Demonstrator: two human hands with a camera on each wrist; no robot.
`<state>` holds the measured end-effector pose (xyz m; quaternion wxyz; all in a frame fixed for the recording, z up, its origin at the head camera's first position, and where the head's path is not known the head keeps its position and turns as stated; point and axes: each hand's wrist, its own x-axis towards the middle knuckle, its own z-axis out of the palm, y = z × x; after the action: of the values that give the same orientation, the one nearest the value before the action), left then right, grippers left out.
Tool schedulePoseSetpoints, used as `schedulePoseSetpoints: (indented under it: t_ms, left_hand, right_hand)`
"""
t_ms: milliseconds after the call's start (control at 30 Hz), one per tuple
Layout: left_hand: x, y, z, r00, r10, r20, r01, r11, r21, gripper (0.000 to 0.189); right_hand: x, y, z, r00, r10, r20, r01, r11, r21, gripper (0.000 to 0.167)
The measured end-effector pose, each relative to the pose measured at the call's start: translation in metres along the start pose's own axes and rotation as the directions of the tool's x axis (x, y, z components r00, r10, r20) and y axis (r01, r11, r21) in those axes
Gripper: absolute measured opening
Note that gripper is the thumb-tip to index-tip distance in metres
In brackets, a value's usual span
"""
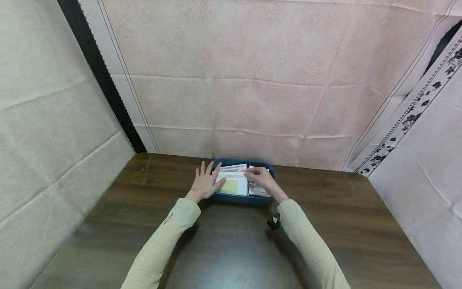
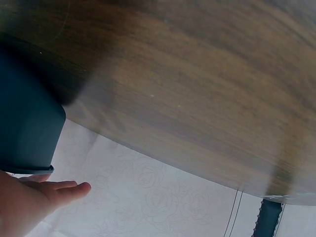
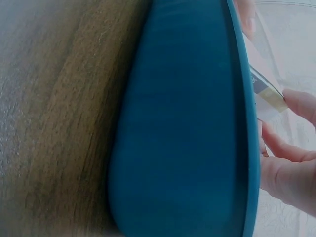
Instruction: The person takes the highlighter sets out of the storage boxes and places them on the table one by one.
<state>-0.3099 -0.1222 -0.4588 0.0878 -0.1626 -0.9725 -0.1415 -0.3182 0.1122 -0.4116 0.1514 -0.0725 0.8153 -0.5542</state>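
- A blue plastic bin (image 1: pixel 241 199) sits at 12 o'clock on the brown wood-grain counter (image 1: pixel 231 249), near its far edge.
- Inside it, toward 8 o'clock, lies a white card with a yellow-green block (image 1: pixel 231 186); a striped white sheet (image 1: pixel 232 168) shows toward 11 o'clock, and printed papers (image 1: pixel 258 191) toward 4 o'clock.
- The left hand (image 1: pixel 204 184) is at the bin's 9 o'clock end, its grip apart: fingers straight and spread over the rim, thumb reaching across onto the white card.
- The right hand (image 1: pixel 266 180) is over the bin's 3 o'clock half, fingers bent. In the right wrist view one fingertip touches the yellowish corner of a tilted paper item (image 3: pixel 270 96) above the rim; whether the grip is clamped on it cannot be told.
- A small black device (image 1: pixel 273 221) hangs by the right sleeve (image 1: pixel 312 245), around 5 o'clock from the bin.
- Pink rose-patterned cloth (image 1: pixel 252 100) hangs at 12 o'clock behind the counter.
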Motion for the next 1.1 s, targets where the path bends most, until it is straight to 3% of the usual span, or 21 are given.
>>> schedulePoseSetpoints:
  t_ms: [400, 733, 1100]
  left_hand:
    - [-0.0013, 0.0013, -0.0011, 1.000, -0.001, 0.011, 0.001, 1.000, 0.000, 0.068]
    - [0.0001, 0.0014, -0.0001, 1.000, -0.005, 0.000, 0.005, 1.000, 0.002, 0.067]
    - [-0.0001, 0.0003, 0.0006, 1.000, 0.000, -0.014, 0.000, 1.000, -0.010, 0.068]
  right_hand:
    - [-0.0037, -0.0034, -0.0015, 0.999, 0.002, 0.038, -0.001, 1.000, -0.032, 0.040]
    - [-0.0006, -0.0004, 0.0026, 1.000, 0.006, -0.029, -0.009, 0.995, -0.096, 0.042]
    - [-0.0007, -0.0030, 0.0015, 1.000, 0.011, -0.019, -0.012, 0.999, -0.032, 0.042]
